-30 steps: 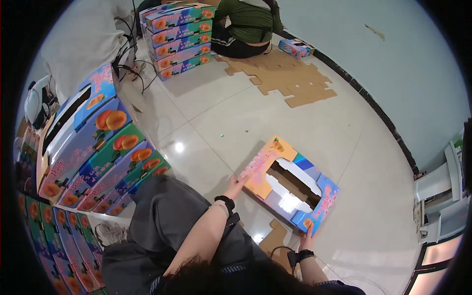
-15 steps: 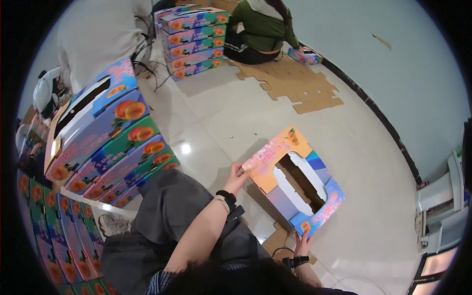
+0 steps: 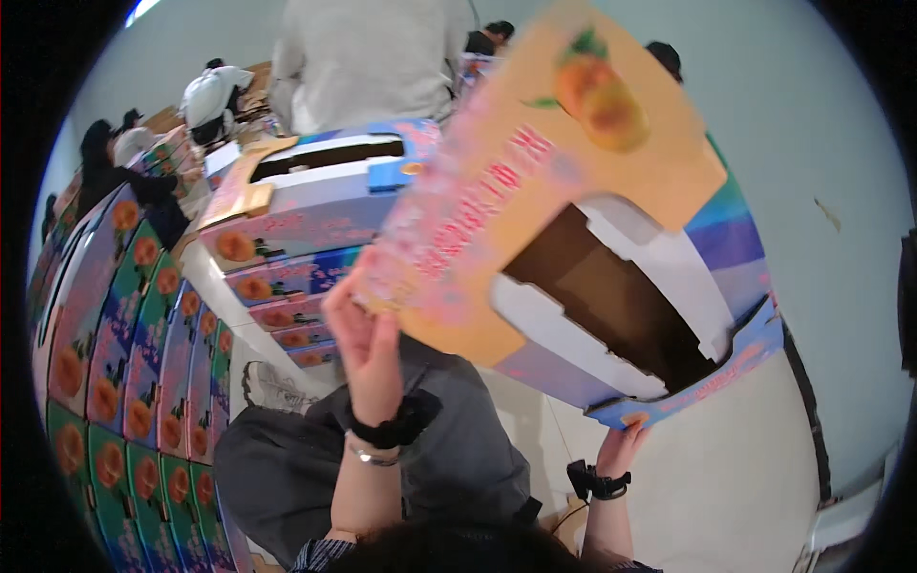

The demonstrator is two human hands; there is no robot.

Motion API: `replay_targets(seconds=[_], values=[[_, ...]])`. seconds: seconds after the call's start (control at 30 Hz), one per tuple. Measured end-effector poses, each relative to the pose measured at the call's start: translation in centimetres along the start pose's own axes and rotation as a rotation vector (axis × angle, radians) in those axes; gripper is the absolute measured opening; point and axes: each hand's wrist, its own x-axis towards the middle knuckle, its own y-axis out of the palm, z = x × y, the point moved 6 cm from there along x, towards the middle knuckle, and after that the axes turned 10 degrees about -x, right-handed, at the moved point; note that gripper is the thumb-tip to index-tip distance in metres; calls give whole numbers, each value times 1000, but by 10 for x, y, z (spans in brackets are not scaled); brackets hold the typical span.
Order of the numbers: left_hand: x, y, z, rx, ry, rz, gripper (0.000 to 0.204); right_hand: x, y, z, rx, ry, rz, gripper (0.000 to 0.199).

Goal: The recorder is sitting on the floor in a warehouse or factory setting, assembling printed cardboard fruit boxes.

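Observation:
Both my hands hold up a printed cardboard fruit box (image 3: 458, 315), orange and blue with peach pictures, tilted in front of me. Through the opening in its top I see its brown inside, with white flaps along the sides. My left hand (image 3: 368, 329) grips the orange end at its lower left corner, thumb and fingers closed on the edge. At the blue end, my right hand (image 3: 623, 451) holds the lower edge from beneath; part of its fingers is hidden behind the box.
A stack of similar boxes (image 3: 301, 227) stands ahead to my left. More stacked boxes (image 3: 143, 382) line the far left. A person in light grey (image 3: 368, 67) is just behind the nearer stack, and other people sit further back. A wall (image 3: 812, 162) runs along the right.
The box has been lifted from near the floor, closer to my view and toward the stack. My view has turned up and left, bringing more people and stacks into sight.

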Motion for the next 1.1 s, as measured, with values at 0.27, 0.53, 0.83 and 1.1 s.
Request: replay_targets(seconds=[0.27,0.53,0.83,1.1], values=[[61,-66,-125,255,413,-148,44,76,219,-2,134,73,340,46],[119,-95,-159,361,474,-131,47,128,348,17,130,43,542,47],[141,-136,-125,426,357,-189,46,142,388,2,-1,84,531,39],[153,-162,-107,505,379,-153,49,144,391,-10,-110,94,541,49]])
